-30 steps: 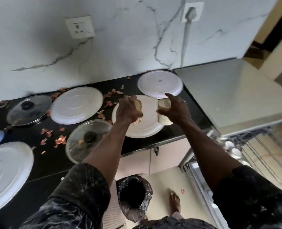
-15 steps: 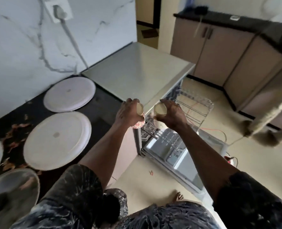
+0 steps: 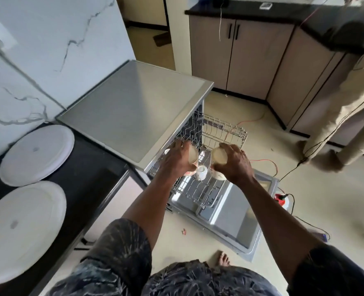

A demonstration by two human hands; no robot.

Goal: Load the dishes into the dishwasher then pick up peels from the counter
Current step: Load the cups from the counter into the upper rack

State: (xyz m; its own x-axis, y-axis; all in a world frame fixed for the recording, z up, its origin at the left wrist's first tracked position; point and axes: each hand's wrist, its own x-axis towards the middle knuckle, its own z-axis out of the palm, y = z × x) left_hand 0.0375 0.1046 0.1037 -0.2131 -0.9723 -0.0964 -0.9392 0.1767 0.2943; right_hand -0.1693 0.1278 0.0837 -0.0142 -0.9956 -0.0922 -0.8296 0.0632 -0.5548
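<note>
Cup (image 3: 219, 155), cream, round, in right hand (image 3: 236, 166)

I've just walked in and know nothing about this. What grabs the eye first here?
In the middle, the left hand grips a cream cup and the right hand a second cup, both above the pulled-out dishwasher rack. On the black counter at left lie two big white dishes, a far plate and a near plate.
</note>
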